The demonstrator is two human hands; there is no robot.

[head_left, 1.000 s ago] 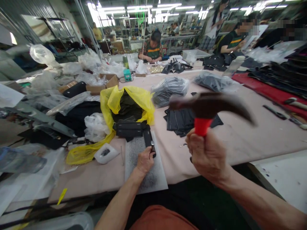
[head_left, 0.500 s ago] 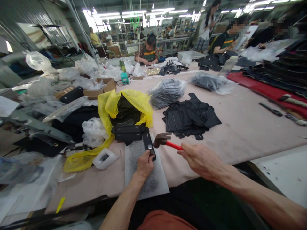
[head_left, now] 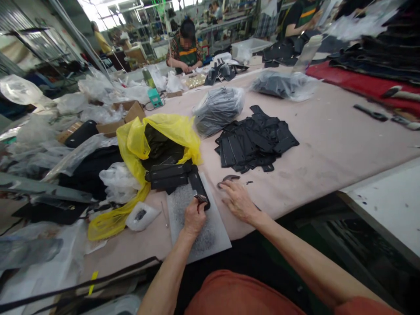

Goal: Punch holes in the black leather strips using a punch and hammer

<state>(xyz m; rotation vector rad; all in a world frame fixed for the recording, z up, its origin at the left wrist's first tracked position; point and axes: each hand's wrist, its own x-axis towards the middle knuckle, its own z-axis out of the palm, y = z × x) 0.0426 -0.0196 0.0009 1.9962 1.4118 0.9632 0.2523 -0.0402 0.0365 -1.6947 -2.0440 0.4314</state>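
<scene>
My left hand [head_left: 194, 217] is closed in a pinch at the near end of a black strip [head_left: 198, 183], on a small shiny metal piece [head_left: 200, 198] whose exact kind I cannot make out. Under the strip lies a grey, speckled board [head_left: 210, 234]. To the right, my right hand [head_left: 239, 202] is open, fingers stretched out over the table beside the hammer [head_left: 231, 178]. The hammer's dark claw head lies on the cloth; the hand hides most of the handle. Black strips [head_left: 169, 176] are stacked at the board's far end.
A yellow bag [head_left: 131, 135] holds dark pieces behind the board. A pile of black pieces [head_left: 259, 140] and a plastic-wrapped bundle [head_left: 218, 109] lie beyond my right hand. At left stands a small white container [head_left: 141, 216]. A co-worker [head_left: 187, 48] sits across the table.
My right hand has put the hammer down on the table and let go of its red handle. My left hand stays at the strip's near end. The view has tilted downward.
</scene>
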